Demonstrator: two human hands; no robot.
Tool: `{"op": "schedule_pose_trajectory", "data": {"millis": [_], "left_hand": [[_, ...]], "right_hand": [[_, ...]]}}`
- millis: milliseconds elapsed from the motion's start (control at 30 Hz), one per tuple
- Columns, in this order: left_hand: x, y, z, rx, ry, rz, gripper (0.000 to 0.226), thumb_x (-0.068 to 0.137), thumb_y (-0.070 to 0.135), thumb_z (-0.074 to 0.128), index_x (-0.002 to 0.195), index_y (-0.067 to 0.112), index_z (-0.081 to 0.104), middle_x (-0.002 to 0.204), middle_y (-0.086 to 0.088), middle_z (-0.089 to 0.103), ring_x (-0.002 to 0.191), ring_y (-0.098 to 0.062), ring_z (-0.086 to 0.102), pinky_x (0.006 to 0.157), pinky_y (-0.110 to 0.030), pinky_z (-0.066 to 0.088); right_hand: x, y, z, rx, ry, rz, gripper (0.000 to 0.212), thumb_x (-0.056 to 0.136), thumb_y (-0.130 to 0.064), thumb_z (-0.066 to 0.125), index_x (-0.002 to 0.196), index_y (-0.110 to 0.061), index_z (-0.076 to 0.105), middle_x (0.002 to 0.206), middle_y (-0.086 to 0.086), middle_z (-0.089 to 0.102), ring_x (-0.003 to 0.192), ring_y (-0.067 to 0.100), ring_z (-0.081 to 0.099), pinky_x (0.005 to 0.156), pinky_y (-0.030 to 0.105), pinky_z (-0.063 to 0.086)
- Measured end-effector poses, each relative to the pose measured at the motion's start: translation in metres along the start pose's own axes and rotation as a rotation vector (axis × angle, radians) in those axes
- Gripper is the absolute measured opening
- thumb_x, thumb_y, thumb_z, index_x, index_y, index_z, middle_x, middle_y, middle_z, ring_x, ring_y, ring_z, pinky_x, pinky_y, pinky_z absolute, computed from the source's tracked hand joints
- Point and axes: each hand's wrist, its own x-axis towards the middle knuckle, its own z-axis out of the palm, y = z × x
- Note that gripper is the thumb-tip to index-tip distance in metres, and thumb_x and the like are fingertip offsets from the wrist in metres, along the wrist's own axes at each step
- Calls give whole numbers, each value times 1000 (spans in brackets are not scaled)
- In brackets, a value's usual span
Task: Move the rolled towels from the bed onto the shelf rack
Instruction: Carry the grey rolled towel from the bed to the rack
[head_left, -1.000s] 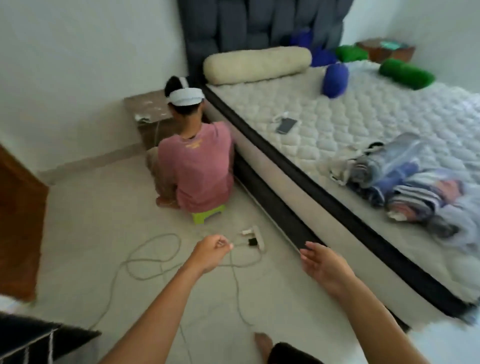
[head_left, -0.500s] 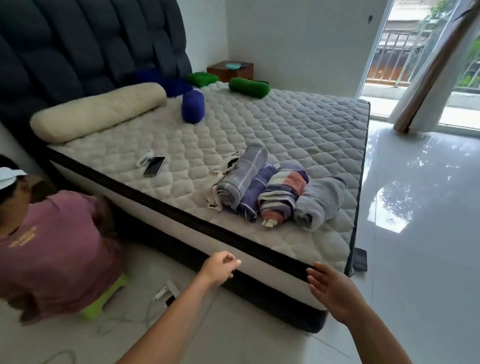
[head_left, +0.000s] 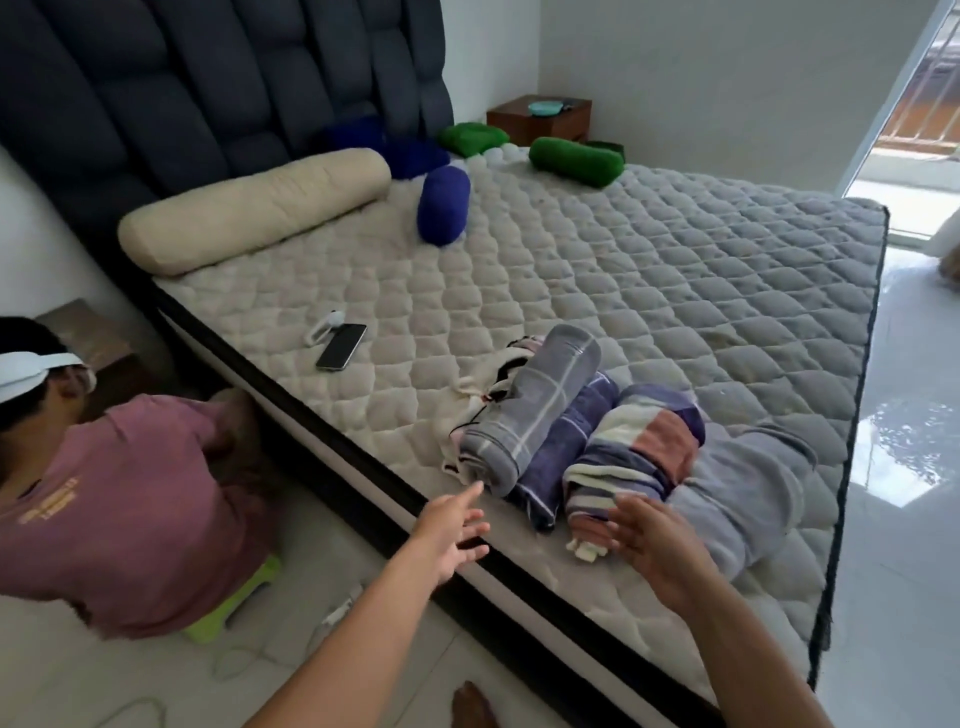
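Observation:
Several rolled towels lie side by side near the front edge of the bed (head_left: 649, 291): a grey checked towel (head_left: 535, 405), a dark purple towel (head_left: 566, 447), a striped towel (head_left: 634, 457) and a pale lavender towel (head_left: 748, 493). My left hand (head_left: 452, 530) reaches over the mattress edge, fingers spread, its fingertips just short of the grey towel's near end. My right hand (head_left: 654, 545) is open too, hovering just in front of the striped towel's end. Neither hand holds anything. No shelf rack is in view.
A person in a pink shirt (head_left: 119, 499) crouches on a green stool (head_left: 234, 608) on the floor at the left, close to the bed. A phone (head_left: 341, 346) lies on the mattress. Bolsters (head_left: 254, 208) and small cushions (head_left: 441, 210) sit by the headboard. Cables lie on the floor.
My view has swung from the floor and crouching person up to the bed. Both hands have moved forward over the mattress edge toward the towels, and the left hand has opened from a loose fist.

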Motion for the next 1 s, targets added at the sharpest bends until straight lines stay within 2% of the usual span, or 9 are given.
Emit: {"op": "schedule_pose_trajectory", "data": {"millis": [100, 233, 333, 500, 633, 700, 767, 833, 1000], "left_hand": [[31, 33, 7, -46, -19, -70, 57, 90, 36, 64, 138, 13, 44, 134, -15, 49, 124, -33, 50, 92, -57, 46], [59, 65, 15, -59, -52, -172, 68, 87, 41, 65, 143, 16, 38, 152, -13, 37, 137, -34, 40, 98, -63, 41], [79, 75, 20, -45, -44, -231, 65, 86, 41, 66, 141, 19, 39, 151, -13, 37, 137, -35, 38, 98, -65, 41], [107, 71, 22, -31, -14, -324, 65, 79, 39, 74, 133, 22, 43, 140, -14, 46, 128, -35, 46, 83, -63, 49], [123, 72, 19, -58, 22, -385, 28, 81, 30, 72, 101, 18, 56, 112, -12, 57, 109, -30, 55, 95, -61, 48], [130, 75, 16, -80, 65, -418, 24, 82, 28, 71, 97, 16, 57, 109, -11, 57, 101, -28, 57, 93, -57, 50], [133, 78, 14, -127, 101, -429, 28, 83, 30, 70, 102, 14, 58, 107, -12, 59, 98, -27, 58, 89, -55, 51], [135, 79, 15, -158, 148, -428, 39, 82, 34, 71, 113, 13, 58, 111, -14, 61, 102, -29, 58, 83, -53, 53], [132, 76, 23, -193, 253, -401, 54, 78, 41, 75, 122, 14, 57, 120, -11, 61, 110, -29, 57, 80, -54, 54]], "right_hand": [[37, -21, 19, -18, 56, -6, 10, 95, -7, 48, 93, -5, 57, 79, 13, 56, 64, 23, 54, 49, 30, 52], [80, -45, 34, -102, 115, -52, 12, 93, -6, 50, 86, -10, 60, 80, 10, 58, 69, 17, 54, 62, 29, 46], [113, -51, 39, -162, 132, -29, 9, 92, -9, 53, 98, -6, 60, 79, 8, 56, 67, 16, 51, 61, 29, 45], [184, -79, 52, -392, 179, -100, 35, 86, -14, 62, 118, 0, 56, 87, 8, 58, 73, 16, 52, 60, 29, 44], [243, -125, 65, -649, 189, -279, 55, 85, -33, 65, 133, -12, 46, 129, 15, 54, 109, 29, 57, 86, 40, 49], [270, -143, 72, -728, 152, -339, 61, 86, -37, 62, 138, -14, 42, 140, 15, 47, 122, 31, 50, 94, 41, 45], [293, -151, 79, -826, 83, -322, 59, 87, -40, 60, 137, -13, 45, 139, 16, 49, 119, 31, 51, 93, 39, 43], [308, -149, 82, -889, -19, -270, 50, 88, -44, 58, 127, -13, 54, 127, 18, 58, 105, 29, 55, 84, 38, 45], [321, -139, 72, -762, -81, -175, 45, 86, -51, 57, 112, -15, 56, 110, 13, 57, 94, 26, 52, 81, 41, 47]]}}
